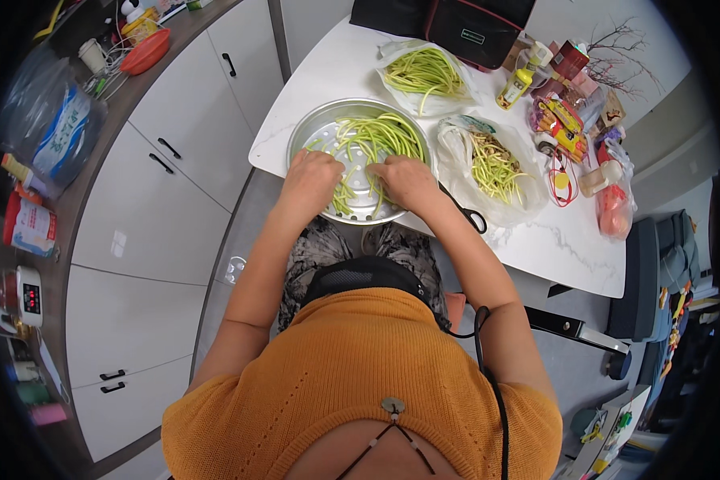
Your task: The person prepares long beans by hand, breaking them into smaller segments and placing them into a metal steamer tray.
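Note:
A round metal basin (300, 132) with holes in its bottom stands at the table's near left edge. Long green stems that look like garlic scapes (388, 136) lie in it, mostly at its far right side, with short pieces near the front. My left hand (314, 178) is closed over the basin's left part, a bit of green showing by its fingers. Over the right part, my right hand (409, 181) pinches a garlic scape, its fingertips partly hidden. Black-handled scissors (475, 221) lie beside the basin, near my right forearm.
On the white table (572, 256), a bag of green stems (424, 74) lies behind the basin. Another bag (496, 172) with paler trimmings is to the right. Farther right are a yellow bottle (515, 86) and snack packages (560, 128). A cabinet counter (96, 152) runs along the left.

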{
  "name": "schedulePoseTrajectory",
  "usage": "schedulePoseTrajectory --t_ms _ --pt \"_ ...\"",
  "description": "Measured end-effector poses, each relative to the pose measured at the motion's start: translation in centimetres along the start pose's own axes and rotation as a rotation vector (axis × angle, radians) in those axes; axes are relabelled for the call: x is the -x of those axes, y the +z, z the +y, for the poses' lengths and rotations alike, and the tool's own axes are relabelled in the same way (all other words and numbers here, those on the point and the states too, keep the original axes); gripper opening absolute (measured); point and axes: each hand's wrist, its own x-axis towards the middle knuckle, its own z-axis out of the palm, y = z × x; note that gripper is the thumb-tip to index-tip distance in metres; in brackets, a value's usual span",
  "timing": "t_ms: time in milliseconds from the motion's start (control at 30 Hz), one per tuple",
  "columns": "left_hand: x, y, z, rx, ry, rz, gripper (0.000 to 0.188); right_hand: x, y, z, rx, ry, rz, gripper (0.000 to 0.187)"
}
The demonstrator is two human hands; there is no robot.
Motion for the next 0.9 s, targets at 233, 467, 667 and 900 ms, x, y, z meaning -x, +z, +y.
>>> schedulePoseTrajectory --t_ms 233,467,667,900 --pt "0.2 0.6 -0.5 0.059 0.016 0.058 0.012 -0.5 0.5 0.2 -0.187 0.023 -0.010 0.016" --pt "0.0 1.0 0.2 0.142 -0.005 0.145 0.014 1.2 -2.5 1.5 -0.520 0.254 0.271 0.016" --pt "-0.3 1.7 1.1 0.211 0.006 0.169 0.014 4.0 -4.2 2.8 -0.912 0.370 0.380 0.029" --pt "-1.0 -0.2 6.2 0.416 -0.020 0.386 0.034 8.0 -7.0 1.6 -1.228 0.427 0.359 0.033"
